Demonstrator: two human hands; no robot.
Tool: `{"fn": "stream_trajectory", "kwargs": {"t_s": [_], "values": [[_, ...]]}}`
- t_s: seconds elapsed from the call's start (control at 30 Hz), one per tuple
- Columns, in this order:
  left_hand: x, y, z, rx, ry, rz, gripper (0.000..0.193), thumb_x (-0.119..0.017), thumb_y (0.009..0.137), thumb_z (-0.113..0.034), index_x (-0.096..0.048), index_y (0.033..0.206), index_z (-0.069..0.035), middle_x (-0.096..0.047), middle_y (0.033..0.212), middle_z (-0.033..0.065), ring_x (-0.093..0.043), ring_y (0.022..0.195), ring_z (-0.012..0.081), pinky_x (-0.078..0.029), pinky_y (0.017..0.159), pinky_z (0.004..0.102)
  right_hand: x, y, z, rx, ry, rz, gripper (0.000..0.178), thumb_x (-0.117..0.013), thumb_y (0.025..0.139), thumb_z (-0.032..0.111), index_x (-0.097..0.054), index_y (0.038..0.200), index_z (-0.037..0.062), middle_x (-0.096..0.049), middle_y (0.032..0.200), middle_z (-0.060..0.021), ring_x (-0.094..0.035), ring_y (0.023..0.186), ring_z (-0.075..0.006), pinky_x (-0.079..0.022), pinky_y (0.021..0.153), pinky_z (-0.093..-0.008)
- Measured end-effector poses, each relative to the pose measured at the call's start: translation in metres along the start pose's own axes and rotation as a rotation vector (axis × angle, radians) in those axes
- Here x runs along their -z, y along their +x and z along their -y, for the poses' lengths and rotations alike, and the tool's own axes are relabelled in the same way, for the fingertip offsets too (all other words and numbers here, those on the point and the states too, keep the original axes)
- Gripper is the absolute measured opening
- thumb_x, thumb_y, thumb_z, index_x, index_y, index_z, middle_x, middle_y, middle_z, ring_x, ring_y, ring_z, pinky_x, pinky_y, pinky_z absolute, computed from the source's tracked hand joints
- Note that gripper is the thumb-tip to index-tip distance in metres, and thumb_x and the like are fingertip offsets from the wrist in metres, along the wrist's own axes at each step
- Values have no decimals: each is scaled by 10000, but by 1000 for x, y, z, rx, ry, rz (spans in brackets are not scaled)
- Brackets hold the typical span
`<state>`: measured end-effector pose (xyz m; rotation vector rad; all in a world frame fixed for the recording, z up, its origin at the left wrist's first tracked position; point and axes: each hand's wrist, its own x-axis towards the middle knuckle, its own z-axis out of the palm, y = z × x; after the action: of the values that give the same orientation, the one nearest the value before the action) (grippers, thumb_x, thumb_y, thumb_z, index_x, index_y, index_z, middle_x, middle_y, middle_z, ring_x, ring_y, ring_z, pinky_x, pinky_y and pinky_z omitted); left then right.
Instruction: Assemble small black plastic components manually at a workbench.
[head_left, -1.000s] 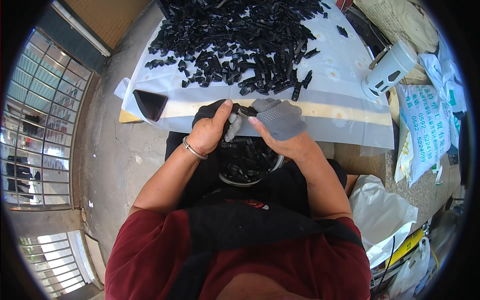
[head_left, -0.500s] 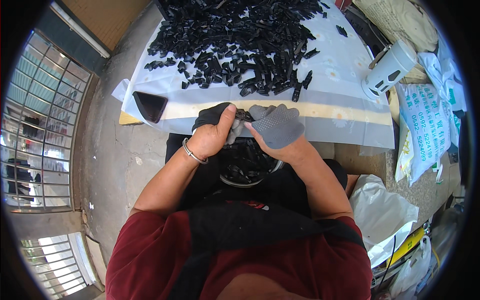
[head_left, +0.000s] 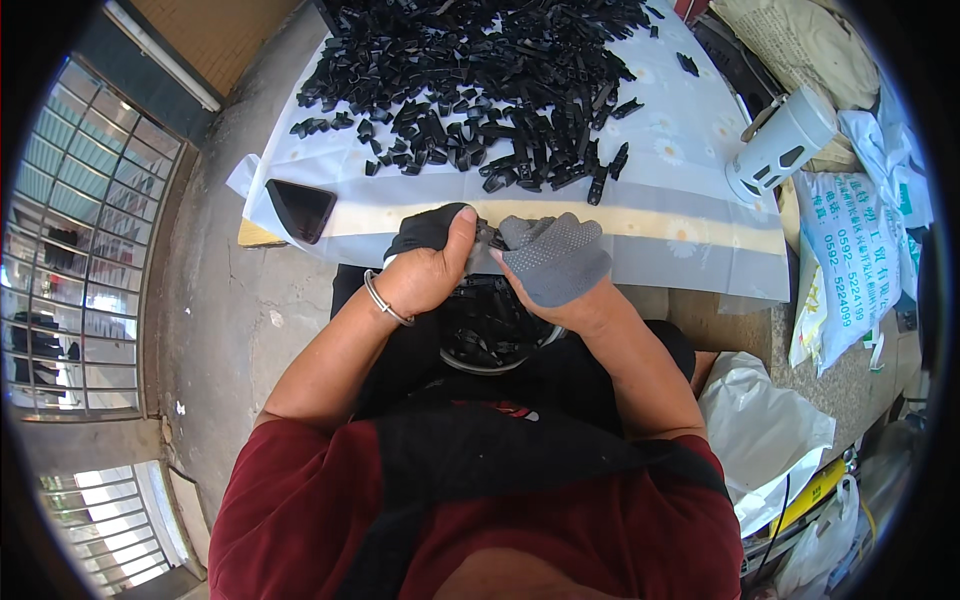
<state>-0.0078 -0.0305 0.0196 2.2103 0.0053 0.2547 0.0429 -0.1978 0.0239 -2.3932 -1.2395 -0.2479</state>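
My left hand [head_left: 436, 252], in a dark glove that leaves the thumb bare, is closed on a small black plastic part [head_left: 487, 232]. From the other side my right hand [head_left: 556, 258], in a grey dotted glove, pinches the same part with its thumb and fingers. The fingers cover much of the part, so its full shape is hidden. Below both hands, a round bowl [head_left: 484, 368] full of black plastic parts [head_left: 490, 325] rests at my lap. Beyond the hands, a large heap of similar black parts [head_left: 470, 80] spreads over the table.
The table wears a white flowered cover [head_left: 690, 215]. A dark phone [head_left: 302, 210] lies at its left edge, and a white tumbler [head_left: 782, 145] stands at the right. Printed plastic sacks [head_left: 845, 260] and a white bag [head_left: 765, 420] crowd my right side. A barred window [head_left: 85, 250] is on the left.
My hands stay together over the bowl. The right hand's fingers have turned slightly and closed more tightly against the part; the left hand has barely shifted.
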Motion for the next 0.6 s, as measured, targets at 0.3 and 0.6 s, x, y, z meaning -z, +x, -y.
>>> {"fn": "stream_trajectory", "kwargs": {"t_s": [0.3,0.6], "values": [[-2,-11,5,-36,353,111,308,-415,887,-254,-568,758,-20,-594,739,179,-573,701,348,-449,630,399,-29,-4,-8,161,149,-165,185,-551,777,229,-559,843,56,-582,737,-102,-566,686,-301,-442,600,-401],[-11,45,24,-276,683,-90,322,-540,827,-264,-571,1057,-41,-607,922,155,-589,808,301,-473,698,371,6,3,-73,-266,-236,-91,226,-541,798,206,-608,968,73,-584,784,-157,-565,777,-327,-452,675,-422]]}}
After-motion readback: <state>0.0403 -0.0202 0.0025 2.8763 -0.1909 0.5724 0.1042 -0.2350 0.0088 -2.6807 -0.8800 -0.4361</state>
